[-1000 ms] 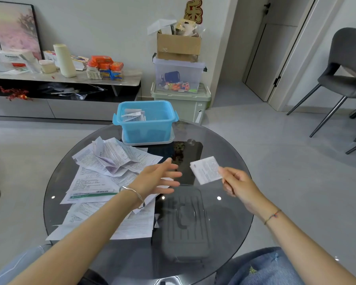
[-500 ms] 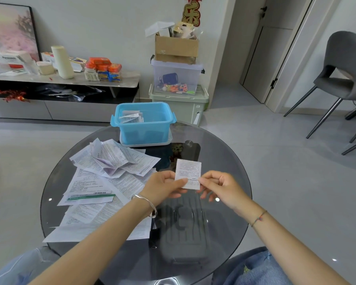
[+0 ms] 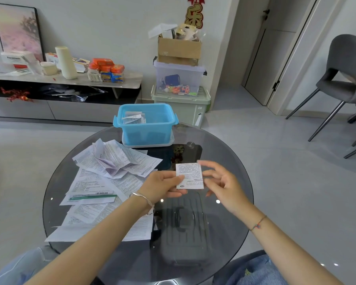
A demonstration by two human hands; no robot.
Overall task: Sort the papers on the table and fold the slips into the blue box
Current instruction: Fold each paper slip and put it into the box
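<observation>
A small folded printed slip (image 3: 190,175) hangs above the middle of the round glass table (image 3: 230,167). My left hand (image 3: 164,185) pinches its left edge between thumb and fingers. My right hand (image 3: 220,183) is at its right edge, fingertips touching the top right corner and right side, fingers loosely spread. The blue box (image 3: 146,124) stands at the table's far edge on a clear lid, with several folded slips (image 3: 133,117) inside. A spread of unfolded printed papers (image 3: 103,182) covers the table's left half.
A dark case (image 3: 183,229) shows through the glass under the table. Behind the table stand stacked storage bins (image 3: 180,93) with a cardboard box on top. A low shelf (image 3: 66,79) with packets runs along the left wall. A grey chair (image 3: 345,79) stands at right.
My right hand brought the slip in from the right, and my left hand left the papers and took its left edge. The slip now faces me squarely, slightly higher.
</observation>
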